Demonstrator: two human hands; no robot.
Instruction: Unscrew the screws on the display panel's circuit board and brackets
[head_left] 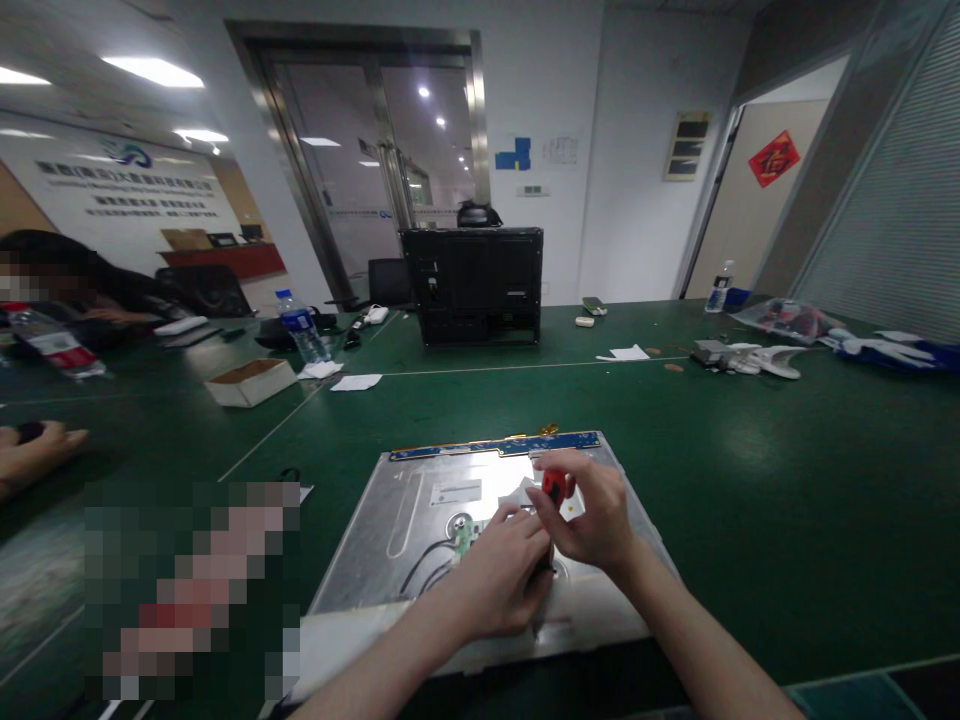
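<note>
A silver metal display panel (390, 560) lies back-up on the green table (750, 480), with a blue circuit strip (495, 446) along its far edge and black wires (420, 570) leading to a small green board (465, 538). My right hand (592, 520) is closed around the red handle of a screwdriver (556, 486), held upright over the panel's middle. My left hand (499, 580) is curled with fingers pressed down beside the screwdriver's lower end; what is under its fingertips is hidden.
A black monitor housing (480, 285) stands at the table's far side. A water bottle (301, 328), a cardboard box (251, 382) and paper scraps (356, 382) lie to the left. A person (67, 290) sits at far left. White gloves and parts (750, 358) lie at right.
</note>
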